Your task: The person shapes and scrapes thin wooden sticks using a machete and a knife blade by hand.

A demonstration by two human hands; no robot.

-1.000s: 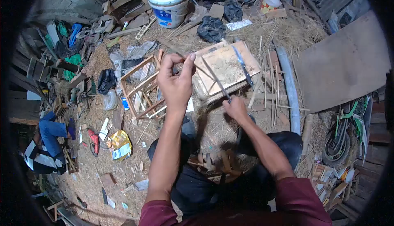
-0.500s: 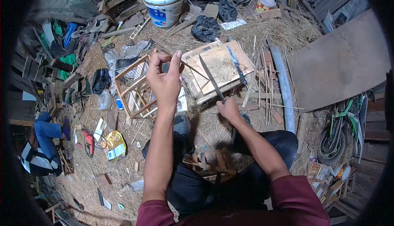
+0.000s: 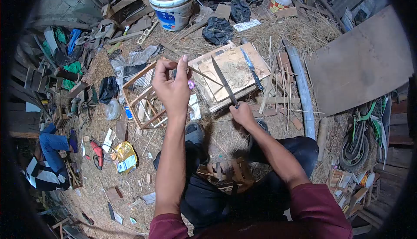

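Observation:
My left hand (image 3: pixel 173 84) is raised, its fingers pinching a thin wooden stick (image 3: pixel 205 76) that slants down to the right. In my right hand (image 3: pixel 243 114) is the handle of a long dark-bladed knife (image 3: pixel 223 78), blade pointing up and away. The stick's far end meets or overlaps the blade; actual contact I cannot tell. Below them lies a pale wooden board (image 3: pixel 238 74) on a low stand. A second knife (image 3: pixel 251 67), with a black handle, rests on the board's right side. A wooden frame (image 3: pixel 138 97) stands left of the board, partly hidden by my left hand.
Thin sticks (image 3: pixel 284 91) and a long grey pole (image 3: pixel 302 93) lie to the right. A bucket (image 3: pixel 172 11) stands at the back. A large flat panel (image 3: pixel 360 65) and a green motorcycle (image 3: pixel 358 139) are at far right. Another person's leg (image 3: pixel 55 145) shows at left.
The view has shifted slightly. My left hand has turned a little and moved slightly left, still pinching the stick. My right hand keeps its grip on the knife.

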